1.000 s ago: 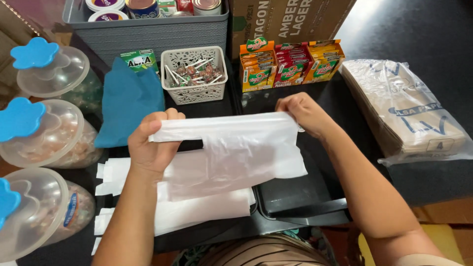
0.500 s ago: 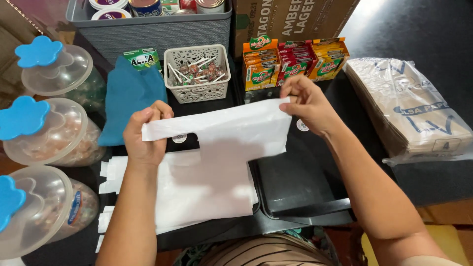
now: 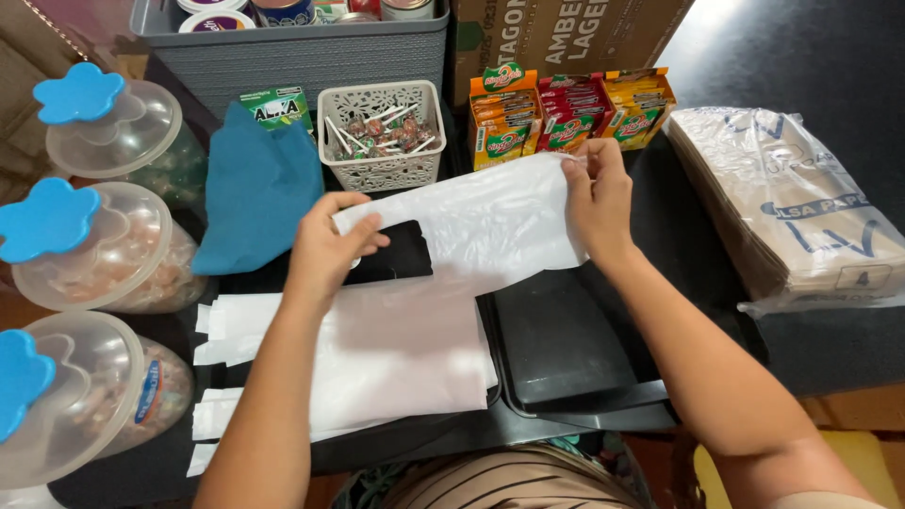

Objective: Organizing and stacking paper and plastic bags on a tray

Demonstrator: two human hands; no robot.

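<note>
The person is holding a thin white plastic carrier bag (image 3: pixel 471 226) stretched between both hands, just in front of the white lattice basket (image 3: pixel 382 132) of lollipops; the left hand (image 3: pixel 325 250) is pinching the bag's left handle end with fingers curled over the film, and the right hand (image 3: pixel 596 198) is pinching the right upper corner between thumb and fingertips, in front of the row of orange, red and yellow sachet boxes (image 3: pixel 570 108). The bag is looking very light, limp and slippery; it is sagging and creasing between the two grips, so it is likely clinging to itself and sliding apart from its neighbours easily; the handle loops and the top hem are reading as the sound places to be taking hold, since the middle film would only be bunching. Below it, nearer the person than the basket, a stack of flat white bags (image 3: pixel 377 363) is lying on the dark table (image 3: pixel 830 349); a blue cloth (image 3: pixel 259 193) is lying just left of the basket.
</note>
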